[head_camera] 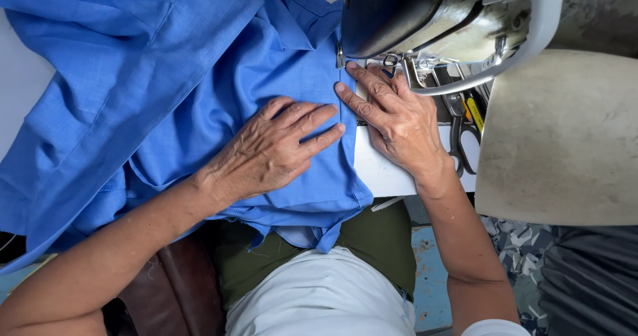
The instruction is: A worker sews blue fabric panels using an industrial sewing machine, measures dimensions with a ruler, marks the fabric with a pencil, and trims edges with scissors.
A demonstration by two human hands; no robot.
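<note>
Seam-guiding step judged underway: crumpled blue woven cloth (199, 77) is pressed flat by left hand (272, 150) and right hand (392, 120), fingers spread, beside dark sewing-machine head (405, 10); steady feeding needed.

**Cloth, Metal and Plastic at the Machine**

The blue fabric (199, 77) is thin woven cloth, matt, softly creased. At 12 o'clock the sewing machine head (405, 10) shows glossy dark metal, worn in patches. At 3 o'clock the scissors (458, 133) have dull black handles. The white tabletop (382, 170) looks smooth.
</note>
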